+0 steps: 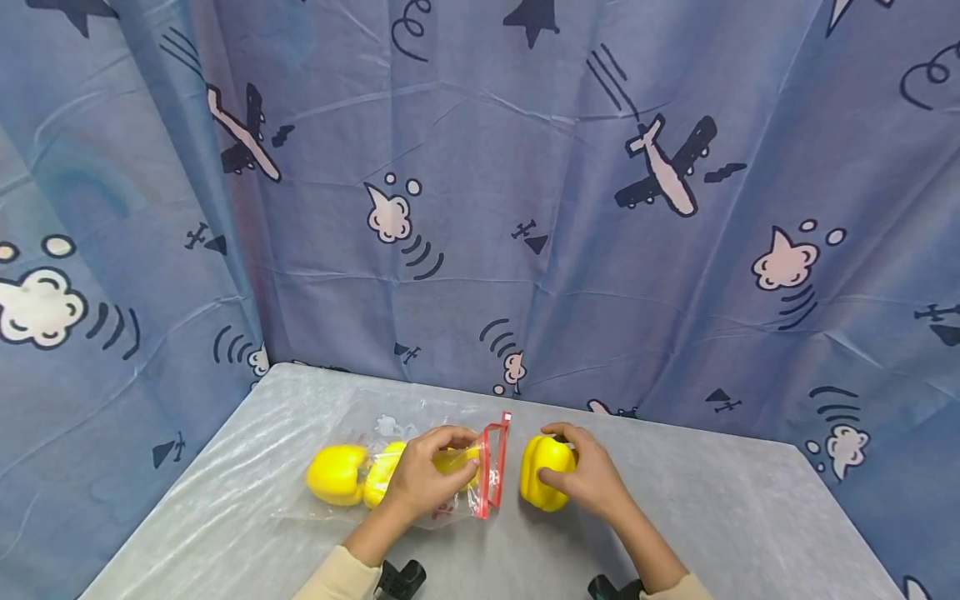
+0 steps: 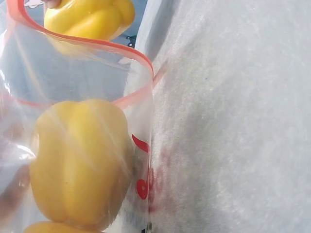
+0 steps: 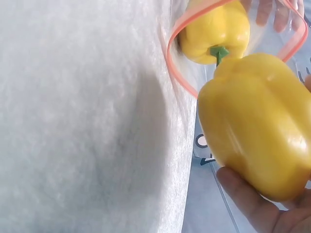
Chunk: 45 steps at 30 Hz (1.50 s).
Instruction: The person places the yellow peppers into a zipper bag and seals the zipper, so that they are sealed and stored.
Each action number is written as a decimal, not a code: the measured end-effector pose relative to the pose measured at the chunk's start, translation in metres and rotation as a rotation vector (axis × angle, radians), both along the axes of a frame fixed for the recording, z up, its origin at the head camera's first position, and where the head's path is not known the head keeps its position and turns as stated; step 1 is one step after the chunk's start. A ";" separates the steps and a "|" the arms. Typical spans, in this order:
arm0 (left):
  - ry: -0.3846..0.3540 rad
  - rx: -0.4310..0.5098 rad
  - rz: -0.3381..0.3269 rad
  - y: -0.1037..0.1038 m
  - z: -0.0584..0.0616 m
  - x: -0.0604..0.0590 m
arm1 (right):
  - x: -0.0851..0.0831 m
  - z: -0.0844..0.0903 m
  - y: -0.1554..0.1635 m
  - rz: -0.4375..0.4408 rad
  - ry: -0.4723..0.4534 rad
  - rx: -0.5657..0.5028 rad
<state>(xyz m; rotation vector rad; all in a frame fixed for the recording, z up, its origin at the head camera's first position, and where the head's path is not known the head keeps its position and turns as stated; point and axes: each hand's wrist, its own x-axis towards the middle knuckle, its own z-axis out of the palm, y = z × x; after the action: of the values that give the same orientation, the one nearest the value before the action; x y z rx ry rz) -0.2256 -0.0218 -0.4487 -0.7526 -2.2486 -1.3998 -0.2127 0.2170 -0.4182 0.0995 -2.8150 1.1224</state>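
A clear zip bag (image 1: 390,433) with a red rim (image 1: 495,467) lies on the table, its mouth facing right. Inside it are yellow bell peppers (image 1: 337,475), one of them close behind the rim (image 2: 80,162) with a green stem (image 3: 218,51). My left hand (image 1: 442,467) grips the bag's upper side at the mouth and holds the rim (image 2: 97,43) open. My right hand (image 1: 570,462) grips another yellow pepper (image 1: 543,483) just right of the mouth, thumb (image 3: 248,199) under it. That pepper (image 3: 260,121) is right at the opening (image 3: 175,43), still outside.
The table (image 1: 720,517) wears a grey cover under a thin plastic sheet. A blue curtain (image 1: 525,208) printed with planes and clouds closes off the back and left. The table's right edge (image 1: 847,517) runs diagonally near the curtain.
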 end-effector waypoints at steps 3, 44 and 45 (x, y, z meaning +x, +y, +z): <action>0.008 -0.002 0.005 0.000 0.000 0.000 | 0.001 0.002 -0.002 -0.003 -0.008 0.003; 0.013 -0.023 0.012 -0.001 -0.001 -0.001 | 0.004 -0.007 -0.021 0.053 -0.080 -0.252; 0.012 -0.023 0.011 -0.001 -0.001 -0.001 | 0.004 -0.008 -0.022 0.062 -0.073 -0.262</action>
<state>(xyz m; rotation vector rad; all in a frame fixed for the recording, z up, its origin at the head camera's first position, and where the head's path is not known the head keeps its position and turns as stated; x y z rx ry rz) -0.2263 -0.0224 -0.4493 -0.7533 -2.2603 -1.3630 -0.2087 0.1949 -0.4266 0.1269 -2.7124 1.5266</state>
